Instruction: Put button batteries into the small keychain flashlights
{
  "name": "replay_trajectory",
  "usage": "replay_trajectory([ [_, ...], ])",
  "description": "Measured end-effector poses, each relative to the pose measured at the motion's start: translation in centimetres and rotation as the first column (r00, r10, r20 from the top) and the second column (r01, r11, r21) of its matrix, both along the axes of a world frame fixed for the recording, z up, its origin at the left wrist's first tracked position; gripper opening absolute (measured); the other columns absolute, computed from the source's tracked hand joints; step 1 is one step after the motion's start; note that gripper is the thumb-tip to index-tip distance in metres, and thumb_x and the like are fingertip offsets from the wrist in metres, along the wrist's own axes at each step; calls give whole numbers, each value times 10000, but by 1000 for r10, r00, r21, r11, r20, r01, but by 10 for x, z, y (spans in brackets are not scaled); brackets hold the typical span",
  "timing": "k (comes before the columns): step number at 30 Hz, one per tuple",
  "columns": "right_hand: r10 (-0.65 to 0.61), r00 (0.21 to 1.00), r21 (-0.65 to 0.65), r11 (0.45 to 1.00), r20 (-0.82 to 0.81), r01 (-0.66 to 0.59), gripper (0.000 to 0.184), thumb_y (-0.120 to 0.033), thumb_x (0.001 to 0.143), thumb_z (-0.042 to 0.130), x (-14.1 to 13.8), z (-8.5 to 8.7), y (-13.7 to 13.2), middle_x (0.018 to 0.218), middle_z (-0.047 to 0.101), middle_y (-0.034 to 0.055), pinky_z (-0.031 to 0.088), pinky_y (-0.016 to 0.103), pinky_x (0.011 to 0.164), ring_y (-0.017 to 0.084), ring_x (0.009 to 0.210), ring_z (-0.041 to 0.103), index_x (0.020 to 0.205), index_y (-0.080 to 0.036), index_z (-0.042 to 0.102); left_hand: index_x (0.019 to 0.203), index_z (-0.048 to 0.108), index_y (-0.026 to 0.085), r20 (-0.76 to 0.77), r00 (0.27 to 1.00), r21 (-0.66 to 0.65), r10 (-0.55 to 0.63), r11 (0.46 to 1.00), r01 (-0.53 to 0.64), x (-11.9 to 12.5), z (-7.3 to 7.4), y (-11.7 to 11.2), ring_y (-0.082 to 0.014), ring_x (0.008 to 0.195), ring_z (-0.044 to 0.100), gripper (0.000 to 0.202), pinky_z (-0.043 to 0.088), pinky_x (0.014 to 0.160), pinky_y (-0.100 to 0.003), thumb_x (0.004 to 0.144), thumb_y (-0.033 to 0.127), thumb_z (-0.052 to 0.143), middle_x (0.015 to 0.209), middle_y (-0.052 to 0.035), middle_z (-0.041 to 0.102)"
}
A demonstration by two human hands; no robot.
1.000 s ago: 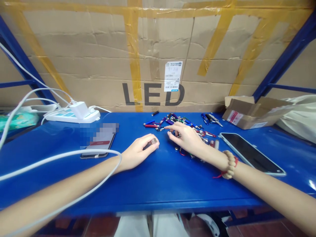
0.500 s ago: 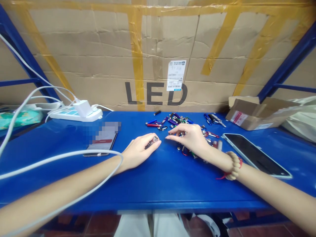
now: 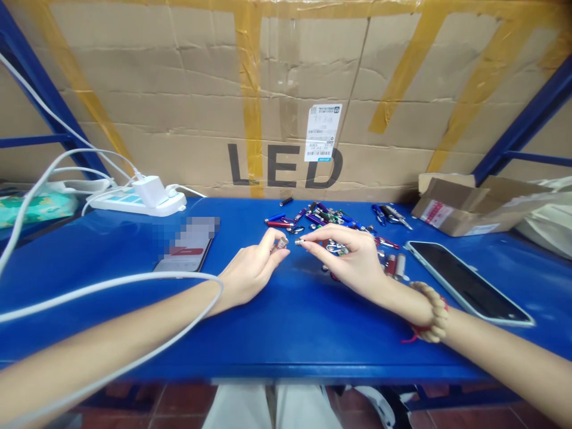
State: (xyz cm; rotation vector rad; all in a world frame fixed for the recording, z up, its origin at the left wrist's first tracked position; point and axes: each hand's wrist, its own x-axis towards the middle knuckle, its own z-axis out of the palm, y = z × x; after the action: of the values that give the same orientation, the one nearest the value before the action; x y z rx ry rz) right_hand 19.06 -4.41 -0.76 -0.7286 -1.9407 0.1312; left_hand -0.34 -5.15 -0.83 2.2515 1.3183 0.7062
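My left hand (image 3: 252,271) is lifted a little off the blue table (image 3: 290,322) and pinches a small dark cylindrical keychain light (image 3: 280,243) at its fingertips. My right hand (image 3: 353,259) faces it, pinching a small silver part (image 3: 299,242) a few centimetres from the light's tip. Under and behind the right hand lies a pile of small coloured keychain lights (image 3: 326,217) with clips. A bead bracelet (image 3: 431,310) sits on my right wrist.
A phone (image 3: 185,250) lies left of my hands, and a dark tablet (image 3: 467,283) lies right. A white power strip with charger (image 3: 143,199) and white cable (image 3: 111,286) are at left. An open cardboard box (image 3: 469,205) stands back right; a large LED carton (image 3: 286,101) forms the back wall.
My left hand rose off the table with the small light. My right hand left the pile with a silver part and brought it close to the light's tip.
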Motion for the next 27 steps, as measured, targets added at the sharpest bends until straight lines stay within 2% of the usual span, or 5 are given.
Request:
replay_trajectory([
  [11, 111, 993, 83, 990, 38, -114, 63, -161, 775, 636, -3, 1, -1, 784, 701, 20, 523, 235, 691, 119, 719, 644, 819, -173, 679, 992, 481, 247, -162, 984, 166, -79, 980, 107, -1, -2, 0, -178, 837, 600, 233, 384, 684, -241, 930, 357, 285, 940, 7, 634],
  [18, 102, 974, 177, 974, 204, -139, 48, -180, 818, 592, 6, 5, 2, 770, 682, 25, 500, 223, 694, 109, 713, 619, 824, -163, 635, 1021, 520, 247, -181, 979, 215, -95, 967, 134, -3, -6, 1, -166, 838, 623, 267, 397, 685, -229, 931, 366, 298, 964, 13, 658],
  [21, 49, 900, 232, 959, 433, -163, 110, -217, 871, 519, 11, 11, 3, 784, 657, 41, 468, 221, 677, 113, 715, 597, 870, -143, 600, 1027, 530, 245, -202, 970, 233, -134, 955, 180, -4, -6, 1, -157, 803, 627, 270, 396, 678, -228, 932, 351, 300, 927, 14, 662],
  [23, -66, 823, 322, 935, 564, -145, 161, -230, 902, 458, 13, 16, 2, 749, 630, 42, 431, 227, 630, 119, 676, 574, 863, -142, 587, 1018, 537, 237, -203, 964, 241, -171, 946, 218, -4, -6, 0, -147, 779, 626, 269, 394, 670, -224, 933, 338, 302, 907, 11, 661],
  [27, -230, 717, 456, 879, 657, -136, 281, -238, 931, 373, 13, 21, -2, 617, 530, 10, 326, 240, 540, 110, 537, 464, 725, -166, 550, 1014, 541, 220, -157, 963, 242, -220, 936, 254, -5, -7, 0, -133, 772, 623, 258, 399, 670, -211, 931, 324, 319, 888, 4, 656],
])
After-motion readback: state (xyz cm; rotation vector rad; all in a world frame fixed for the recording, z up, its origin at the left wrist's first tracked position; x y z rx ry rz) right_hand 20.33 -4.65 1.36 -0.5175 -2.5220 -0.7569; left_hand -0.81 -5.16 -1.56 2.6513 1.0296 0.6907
